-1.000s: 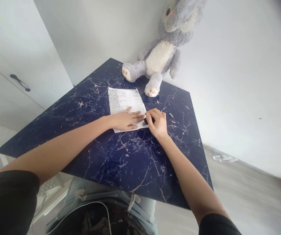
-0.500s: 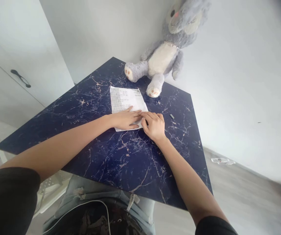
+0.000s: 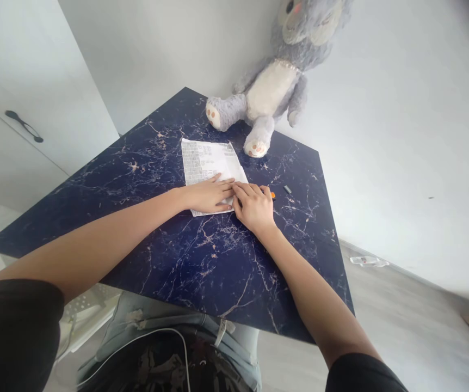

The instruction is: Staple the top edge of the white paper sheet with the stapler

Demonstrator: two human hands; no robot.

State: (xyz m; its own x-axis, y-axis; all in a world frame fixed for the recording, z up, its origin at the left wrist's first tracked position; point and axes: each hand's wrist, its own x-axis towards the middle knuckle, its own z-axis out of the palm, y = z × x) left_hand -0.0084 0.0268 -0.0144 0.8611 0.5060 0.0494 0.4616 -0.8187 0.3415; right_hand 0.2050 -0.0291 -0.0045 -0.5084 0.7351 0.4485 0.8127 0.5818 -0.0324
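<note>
Beside the right hand, an orange tip has newly appeared.

Short black sleeves, dark patterned top, faded blue jeans, white cord

A sheet of paper lies on a desk beneath the left fingers, reaching beyond them, as a mostly hidden tool juts out right of the right fingers. A small strip rests just farther right, while a stuffed toy sits beyond the fingers at the desk's far edge.
</note>
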